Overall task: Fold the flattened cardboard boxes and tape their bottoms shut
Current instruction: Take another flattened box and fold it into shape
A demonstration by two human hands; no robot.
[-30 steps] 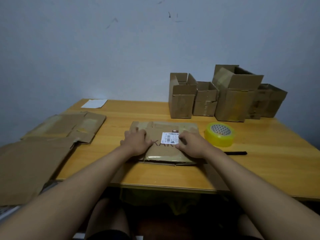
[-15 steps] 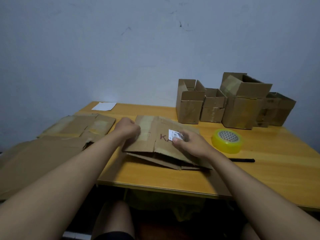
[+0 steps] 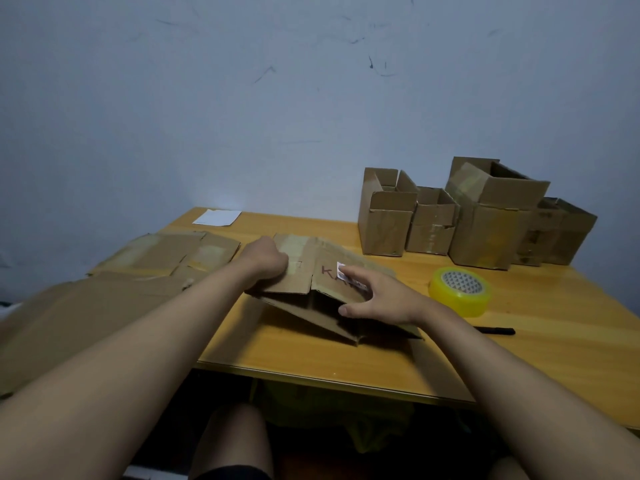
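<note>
On the far left, big flat sheets of brown cardboard [image 3: 104, 306] lie partly off the smooth yellow wooden table [image 3: 519, 358]. A thin white paper [image 3: 217, 216] rests at the back corner. In the middle of the table sits the half-opened box [image 3: 311, 271], dull brown with a white sticker and red letters. The left hand [image 3: 265, 259] grips its left flap with curled fingers. The right hand [image 3: 375, 299] holds its right side, fingers spread over the top and thumb at the front edge. Next comes a round, shiny yellow tape roll [image 3: 460, 291], and a thin black pen [image 3: 493, 330]. At the back right stand four open, folded boxes [image 3: 485, 230].
</note>
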